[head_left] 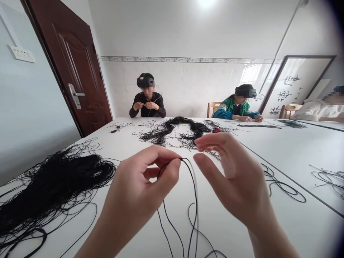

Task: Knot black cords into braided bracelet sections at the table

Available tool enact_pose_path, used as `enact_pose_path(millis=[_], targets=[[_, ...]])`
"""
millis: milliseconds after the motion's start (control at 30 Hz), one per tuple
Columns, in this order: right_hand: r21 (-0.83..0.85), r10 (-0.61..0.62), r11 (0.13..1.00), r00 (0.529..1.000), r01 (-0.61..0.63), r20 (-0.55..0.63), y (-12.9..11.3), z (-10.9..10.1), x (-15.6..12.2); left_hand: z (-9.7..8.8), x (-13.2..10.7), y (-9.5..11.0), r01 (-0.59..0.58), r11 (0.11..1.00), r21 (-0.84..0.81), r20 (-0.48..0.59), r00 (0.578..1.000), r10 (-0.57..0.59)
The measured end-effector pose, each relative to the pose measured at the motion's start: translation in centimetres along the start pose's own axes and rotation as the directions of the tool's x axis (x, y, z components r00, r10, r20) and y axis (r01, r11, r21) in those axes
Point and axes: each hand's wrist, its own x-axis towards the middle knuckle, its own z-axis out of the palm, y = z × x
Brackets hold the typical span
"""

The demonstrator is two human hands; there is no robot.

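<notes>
Between the thumb and forefinger of my left hand (150,179) a thin black cord (195,193) is pinched. A small knot or crossing shows right at the fingertips. From there one length arcs down to the right, and other lengths hang below the hand toward the near edge of the view. My right hand (233,175) is raised a little to the right of the pinch, its thumb and fingers apart and nothing visible between them. A large tangled heap of black cord (61,175) lies on the white table to the left of my left hand.
More black cord (177,123) is bunched mid-table, near scissors (116,129). Loose loops (285,186) lie right of my right hand, by a table seam (271,161). Across sit a person in black (147,104), another in green and blue (236,107), and a third in white (311,109).
</notes>
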Motion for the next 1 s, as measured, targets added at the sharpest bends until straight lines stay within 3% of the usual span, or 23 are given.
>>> enact_pose_path(millis=[67,133,200,300,400,533,633,700,767,867,933,1000], targets=[[-0.103,-0.203,0.974,0.979,0.200,-0.015,-0.3,0.2,-0.4,0.2,0.2,-0.1,0.027,1.000,0.014,-0.052,0.998,-0.026],[-0.171,-0.334,0.922,0.936,0.349,0.110,-0.6,0.2,-0.7,0.4,0.4,-0.3,0.043,0.999,0.023,-0.091,0.995,-0.041],[-0.270,-0.389,0.863,0.902,0.428,0.189,-0.7,0.3,-0.9,0.5,0.5,-0.4,0.054,0.998,0.025,-0.105,0.993,-0.051],[-0.442,-0.440,0.775,0.887,0.453,0.138,-0.4,0.5,-0.8,0.6,0.6,-0.5,0.074,0.997,0.004,-0.090,0.993,-0.074],[-0.399,-0.360,0.843,0.929,0.361,0.082,0.1,0.8,-0.4,0.5,0.8,-0.4,0.115,0.986,-0.124,0.010,0.993,-0.115],[-0.052,-0.069,0.996,0.988,0.077,0.137,0.7,1.0,0.2,0.4,1.0,-0.4,0.265,0.873,-0.409,0.165,0.963,-0.215],[0.086,0.051,0.994,0.990,-0.062,0.130,0.9,0.9,0.6,0.4,1.4,-1.0,0.345,0.724,-0.598,0.220,0.938,-0.266],[0.093,0.112,0.989,0.991,-0.118,0.073,0.9,0.8,0.6,0.3,1.7,-1.4,0.355,0.643,-0.679,0.219,0.933,-0.285],[0.032,0.118,0.992,0.993,-0.118,-0.004,0.8,0.6,0.4,0.3,1.9,-1.6,0.340,0.621,-0.706,0.162,0.932,-0.325],[-0.147,-0.104,0.983,0.994,0.106,0.023,0.5,0.4,0.1,0.4,2.0,-1.2,0.312,0.701,-0.641,0.057,0.931,-0.361],[-0.196,-0.280,0.935,0.954,0.296,0.107,0.4,0.4,-0.1,0.7,1.7,-0.7,0.297,0.787,-0.540,-0.009,0.933,-0.359],[-0.204,-0.360,0.903,0.925,0.378,0.122,0.3,0.3,-0.2,1.0,1.3,-0.3,0.284,0.860,-0.424,-0.043,0.942,-0.333]])
